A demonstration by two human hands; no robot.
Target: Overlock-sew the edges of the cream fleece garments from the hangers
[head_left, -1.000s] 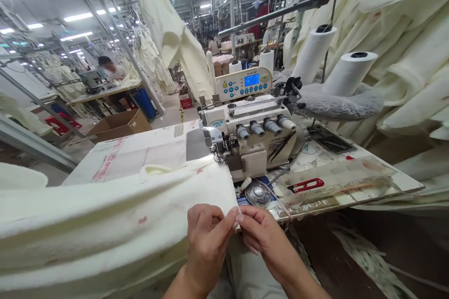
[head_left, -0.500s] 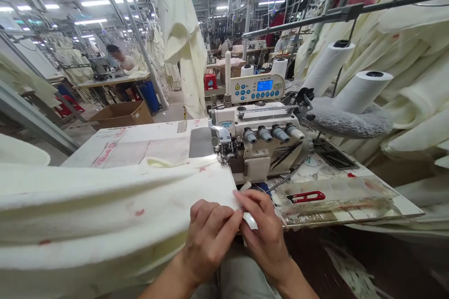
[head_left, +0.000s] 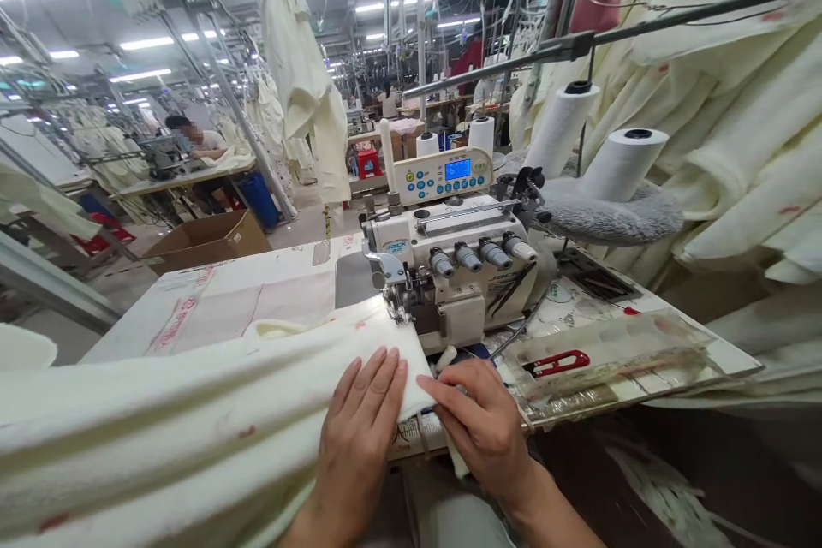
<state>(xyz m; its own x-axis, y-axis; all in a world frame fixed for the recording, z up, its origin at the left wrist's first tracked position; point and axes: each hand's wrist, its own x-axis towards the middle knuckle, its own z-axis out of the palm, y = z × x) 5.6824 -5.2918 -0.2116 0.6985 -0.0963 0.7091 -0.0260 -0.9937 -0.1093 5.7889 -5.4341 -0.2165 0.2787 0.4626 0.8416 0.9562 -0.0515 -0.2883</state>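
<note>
Cream fleece fabric (head_left: 211, 419) with small reddish prints spreads across the left of the table, its far corner under the presser foot of a white overlock sewing machine (head_left: 411, 231). Flat on the cloth, just in front of the needle area, lies my left hand (head_left: 363, 437) with its fingers stretched out. My right hand (head_left: 485, 428) pinches the fabric's right edge between thumb and forefinger, near the front of the table. Below that hand hangs a pale strip (head_left: 457, 458); whether it is part of the fabric I cannot tell.
Red-handled thread snips (head_left: 558, 363) lie right of the machine on the table (head_left: 699, 360). White thread cones (head_left: 626, 163) stand behind, by a grey fuzzy ring (head_left: 604, 214). Cream garments hang at right. A cardboard box (head_left: 205, 238) and a person at another machine are at left.
My left hand has gone from pinching the edge beside my right hand to lying flat on the fabric. The right hand stays at the edge. The camera view has shifted.
</note>
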